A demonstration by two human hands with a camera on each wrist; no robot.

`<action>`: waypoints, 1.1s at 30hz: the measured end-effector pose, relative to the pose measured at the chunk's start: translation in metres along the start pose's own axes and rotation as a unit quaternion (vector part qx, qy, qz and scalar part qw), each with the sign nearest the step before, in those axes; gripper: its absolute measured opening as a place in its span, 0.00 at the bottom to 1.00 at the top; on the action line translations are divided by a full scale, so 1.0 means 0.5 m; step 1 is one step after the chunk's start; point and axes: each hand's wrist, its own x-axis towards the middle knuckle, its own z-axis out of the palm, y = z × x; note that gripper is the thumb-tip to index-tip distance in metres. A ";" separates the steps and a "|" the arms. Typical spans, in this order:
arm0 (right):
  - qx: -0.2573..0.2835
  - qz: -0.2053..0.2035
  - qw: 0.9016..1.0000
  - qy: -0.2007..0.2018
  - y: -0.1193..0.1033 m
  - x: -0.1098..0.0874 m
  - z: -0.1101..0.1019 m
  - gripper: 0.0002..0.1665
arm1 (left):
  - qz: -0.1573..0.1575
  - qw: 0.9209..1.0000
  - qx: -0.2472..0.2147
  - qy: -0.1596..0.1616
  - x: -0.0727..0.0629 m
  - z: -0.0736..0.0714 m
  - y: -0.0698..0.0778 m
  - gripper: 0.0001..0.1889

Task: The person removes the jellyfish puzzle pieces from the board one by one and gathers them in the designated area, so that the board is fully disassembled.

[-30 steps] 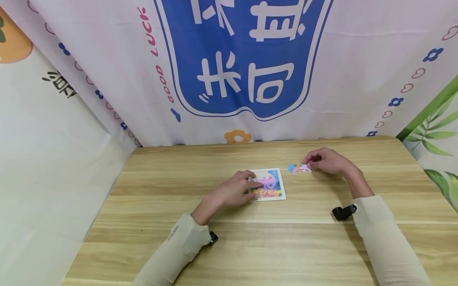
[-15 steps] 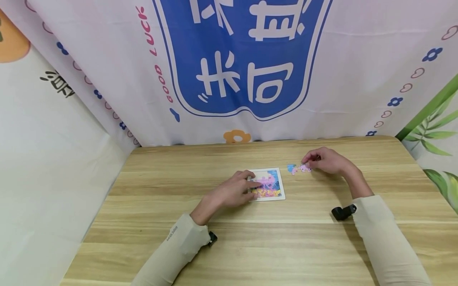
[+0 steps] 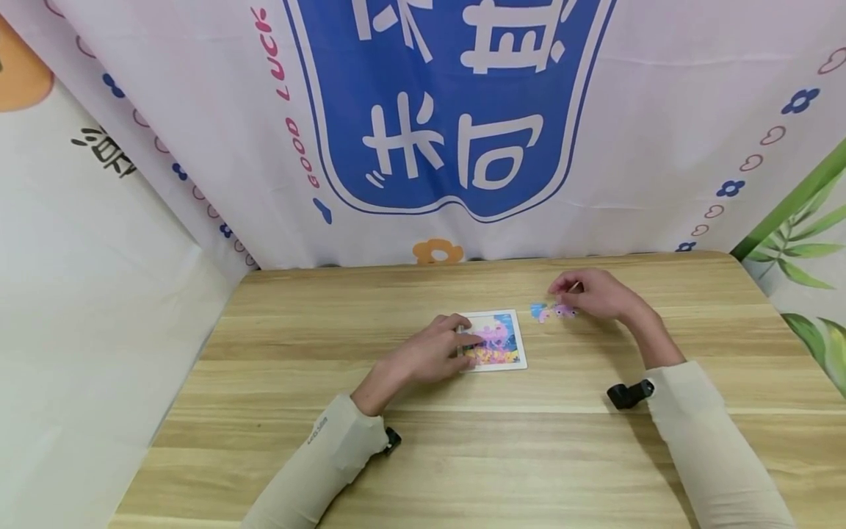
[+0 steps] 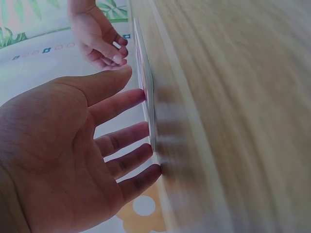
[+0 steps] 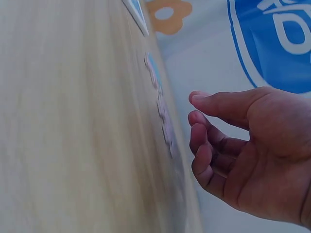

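A white-rimmed jigsaw board [image 3: 519,345] with a pink, blue and yellow picture lies on the table. My left hand [image 3: 429,353] rests on its left side, fingers spread and nearly straight; in the left wrist view the fingertips [image 4: 142,95] touch the board. Right of the board lie a blue-and-pink jigsaw piece [image 3: 539,311] and a pink one with eye marks [image 3: 565,311]. Just above the pink piece hovers my right hand [image 3: 598,292]. Seen from the right wrist, its fingers [image 5: 199,162] are loosely curled, the thumb stands apart from them, and nothing is held.
The wooden table [image 3: 463,455] ends at a white curtain [image 3: 648,184] with a blue sign behind it. A dark wrist camera [image 3: 630,394] sticks out from the right sleeve, another [image 3: 392,441] from the left.
My right hand has lifted slightly away from the pink piece and shifted a little to the left. That piece now shows eye marks. The left hand and board have stayed put.
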 end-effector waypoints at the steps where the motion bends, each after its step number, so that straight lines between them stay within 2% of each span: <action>1: 0.004 -0.003 1.000 -0.003 -0.005 0.000 0.002 0.14 | -0.001 1.000 -0.001 0.000 0.000 0.000 0.001 0.25; 11: 0.006 -0.055 0.998 -0.014 -0.043 0.011 0.023 0.15 | 0.013 1.000 -0.009 -0.010 0.004 -0.004 0.001 0.24; 19: 0.007 -0.078 0.996 -0.033 -0.077 0.032 0.052 0.12 | 0.008 1.000 -0.014 -0.017 0.004 -0.012 0.002 0.26; 28: -0.015 -0.077 0.995 -0.058 -0.104 0.046 0.079 0.12 | -0.001 0.999 0.029 -0.019 0.018 -0.017 0.025 0.25; 33: -0.013 -0.083 0.994 -0.075 -0.115 0.051 0.088 0.12 | 0.010 0.999 0.045 -0.021 0.029 -0.014 0.034 0.25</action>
